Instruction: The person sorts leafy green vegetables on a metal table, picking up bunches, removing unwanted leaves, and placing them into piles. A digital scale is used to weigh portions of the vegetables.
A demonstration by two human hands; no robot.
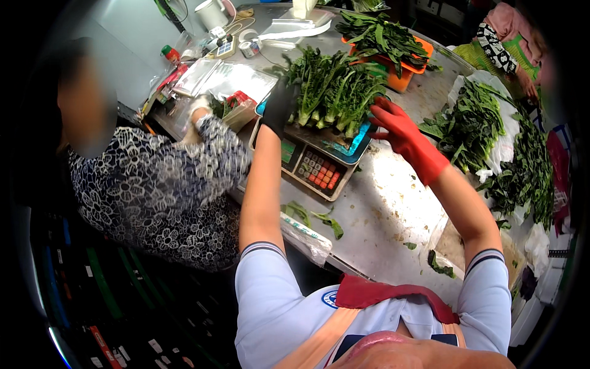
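Leafy green vegetables with pale cut stems [329, 94] lie in a heap on the blue-edged pan of a digital weighing scale [318, 170]. My left hand [279, 105], in a black glove, is held along the heap's left side; its fingertips are blurred and partly lost against the leaves. On the opposite side, my right hand [405, 133] wears a red rubber glove. Its fingers are spread at the right edge of the pan, close to the stems, and nothing shows in them. The scale's keypad faces me.
An orange basket [400, 82] heaped with greens stands behind the scale. More greens [479, 124] lie on white plastic at the right. A co-worker in a floral sleeve [216, 152] works close on my left; another person's hand [525, 85] is at far right. Clear plastic bags [239, 78] lie beyond.
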